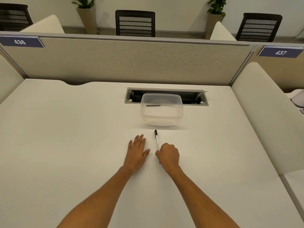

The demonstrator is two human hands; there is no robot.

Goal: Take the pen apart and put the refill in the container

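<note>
Right hand point(168, 154) curled closed around the lower barrel of the white pen point(157, 142), black cap pointing away. Left hand point(137, 153) lies flat, fingers spread, just beside. Clear plastic container point(162, 120) stands beyond both hands (one thin refill point(153, 105) inside).

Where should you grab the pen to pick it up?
Probably the white barrel of the pen, from its right side. It lies flat, black cap pointing away, and the right hand is already curled around its near end. The left hand rests flat.
</note>
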